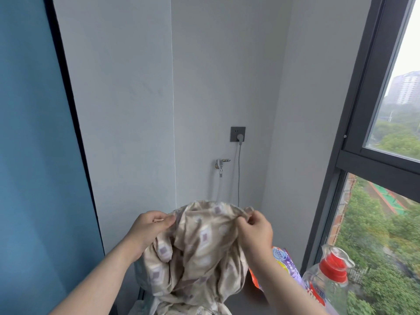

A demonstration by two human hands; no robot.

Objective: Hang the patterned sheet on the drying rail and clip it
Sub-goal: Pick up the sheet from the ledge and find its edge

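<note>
**Sheet bunched in both hands, rail out of sight**

The left hand (151, 226) and right hand (255, 228) each pinch the upper edge of the patterned sheet (195, 253), held up in front of the grey wall (127, 110). The sheet looks soft, light and floppy; it probably handles best gripped along one hem or at the corners. Its lower part is cut off, and no drying rail or clips show.

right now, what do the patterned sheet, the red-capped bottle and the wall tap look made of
The patterned sheet looks like soft woven cloth, probably cotton, with a matte finish; it bunches in loose folds. The red-capped bottle looks like clear glossy plastic, with see-through walls. The wall tap looks like metal, probably chrome-plated, judging by its bright shine.
</note>
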